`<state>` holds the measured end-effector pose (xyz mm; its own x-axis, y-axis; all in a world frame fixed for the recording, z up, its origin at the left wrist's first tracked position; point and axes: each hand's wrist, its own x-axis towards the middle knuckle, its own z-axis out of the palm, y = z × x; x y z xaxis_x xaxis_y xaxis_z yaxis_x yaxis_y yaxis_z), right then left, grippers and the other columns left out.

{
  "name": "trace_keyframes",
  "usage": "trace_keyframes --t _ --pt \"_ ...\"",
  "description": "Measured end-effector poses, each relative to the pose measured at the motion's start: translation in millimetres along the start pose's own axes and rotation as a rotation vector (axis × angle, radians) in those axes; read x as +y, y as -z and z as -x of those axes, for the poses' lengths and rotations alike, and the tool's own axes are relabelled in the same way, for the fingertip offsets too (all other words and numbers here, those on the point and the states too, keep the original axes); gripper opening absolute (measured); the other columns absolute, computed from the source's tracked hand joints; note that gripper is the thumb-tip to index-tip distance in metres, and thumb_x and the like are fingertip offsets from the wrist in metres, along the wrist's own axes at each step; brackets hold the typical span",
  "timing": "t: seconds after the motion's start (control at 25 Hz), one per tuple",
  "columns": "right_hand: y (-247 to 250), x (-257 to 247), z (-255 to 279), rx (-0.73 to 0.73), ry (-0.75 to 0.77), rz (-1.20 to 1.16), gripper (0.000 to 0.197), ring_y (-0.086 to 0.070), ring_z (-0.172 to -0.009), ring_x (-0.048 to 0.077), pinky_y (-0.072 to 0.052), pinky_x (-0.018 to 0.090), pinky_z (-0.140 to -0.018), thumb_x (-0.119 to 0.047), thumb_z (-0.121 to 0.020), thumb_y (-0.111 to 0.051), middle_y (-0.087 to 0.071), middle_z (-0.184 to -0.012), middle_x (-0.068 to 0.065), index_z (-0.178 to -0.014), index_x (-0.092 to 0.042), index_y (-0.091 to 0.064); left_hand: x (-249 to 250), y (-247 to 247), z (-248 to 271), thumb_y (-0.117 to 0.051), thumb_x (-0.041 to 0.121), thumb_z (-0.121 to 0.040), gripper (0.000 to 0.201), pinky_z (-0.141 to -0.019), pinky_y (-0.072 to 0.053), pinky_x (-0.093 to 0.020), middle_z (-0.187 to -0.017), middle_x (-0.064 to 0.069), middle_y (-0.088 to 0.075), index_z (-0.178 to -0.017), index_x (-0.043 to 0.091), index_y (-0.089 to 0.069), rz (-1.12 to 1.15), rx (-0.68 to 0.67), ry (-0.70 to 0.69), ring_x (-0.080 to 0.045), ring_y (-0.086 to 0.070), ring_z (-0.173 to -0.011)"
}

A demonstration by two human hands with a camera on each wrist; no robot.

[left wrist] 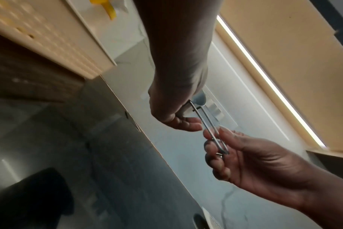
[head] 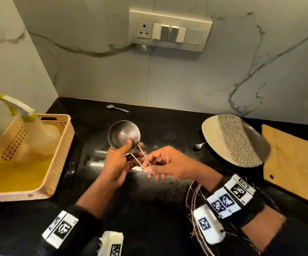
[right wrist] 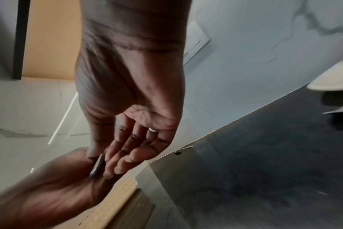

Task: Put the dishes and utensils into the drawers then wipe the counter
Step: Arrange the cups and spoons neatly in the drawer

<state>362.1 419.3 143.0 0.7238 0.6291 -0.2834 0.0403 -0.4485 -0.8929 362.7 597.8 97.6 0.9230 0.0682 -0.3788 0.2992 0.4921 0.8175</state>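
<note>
A small steel cup [head: 123, 134] with a long wire loop handle [head: 143, 159] is held above the black counter [head: 168, 126]. My left hand [head: 119, 161] grips it at the rim, thumb inside the bowl. My right hand [head: 160, 163] pinches the far end of the handle [left wrist: 212, 131] between thumb and fingers. In the right wrist view the handle [right wrist: 97, 165] shows as a blurred sliver between the fingertips. One spoon [head: 117, 108] lies by the back wall. Another spoon [head: 199, 145] lies beside a patterned plate [head: 236, 141].
A beige basket [head: 57, 163] at the left holds a spray bottle [head: 36, 130] and a yellow cloth [head: 16, 174]. A wooden cutting board [head: 293, 163] lies at the right. A dark plate [head: 191, 200] sits under my right wrist. A switch panel [head: 170, 31] is on the wall.
</note>
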Motion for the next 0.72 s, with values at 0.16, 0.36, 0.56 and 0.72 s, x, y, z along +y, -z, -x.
trace_keyframes --t 0.16,0.36,0.56,0.72 --pt "24.3 -17.1 -90.7 -0.043 -0.020 0.098 0.017 -0.061 -0.062 0.011 -0.049 0.020 -0.056 -0.019 -0.087 -0.072 -0.070 -0.077 0.008 -0.094 -0.004 -0.071 31.3 53.5 -3.5 -0.058 0.029 -0.097 0.038 -0.053 -0.056 -0.030 -0.087 -0.011 -0.072 -0.118 -0.002 -0.063 -0.031 0.144 -0.008 -0.015 -0.066 -0.060" --pt "58.2 1.1 -235.6 0.310 -0.020 0.603 0.008 -0.066 -0.073 0.018 -0.053 0.036 -0.074 -0.017 -0.081 -0.072 -0.069 -0.078 0.004 -0.086 -0.011 -0.070 55.2 89.4 -1.2 -0.056 0.029 -0.098 0.037 -0.052 -0.055 -0.030 -0.102 -0.020 -0.066 -0.123 0.001 -0.058 -0.129 0.208 -0.009 -0.018 -0.065 -0.059" --pt "63.1 26.4 -320.7 0.413 -0.185 0.749 0.046 -0.051 -0.118 0.038 -0.043 0.041 -0.100 -0.033 -0.087 -0.066 -0.049 -0.128 0.021 -0.124 -0.008 -0.054 62.1 102.7 14.4 -0.057 0.031 -0.096 0.037 -0.055 -0.056 -0.034 -0.104 -0.023 -0.070 -0.123 0.007 -0.056 -0.212 0.183 0.028 -0.027 -0.068 -0.065" --pt "52.6 41.0 -337.2 0.482 -0.251 0.782 0.038 -0.050 -0.118 0.040 -0.045 0.045 -0.098 -0.034 -0.091 -0.061 -0.048 -0.127 0.019 -0.120 -0.009 -0.060 54.0 118.4 35.2 -0.058 0.034 -0.093 0.037 -0.056 -0.057 -0.036 -0.104 -0.017 -0.072 -0.125 0.015 -0.054 -0.240 0.193 0.082 -0.031 -0.069 -0.068"
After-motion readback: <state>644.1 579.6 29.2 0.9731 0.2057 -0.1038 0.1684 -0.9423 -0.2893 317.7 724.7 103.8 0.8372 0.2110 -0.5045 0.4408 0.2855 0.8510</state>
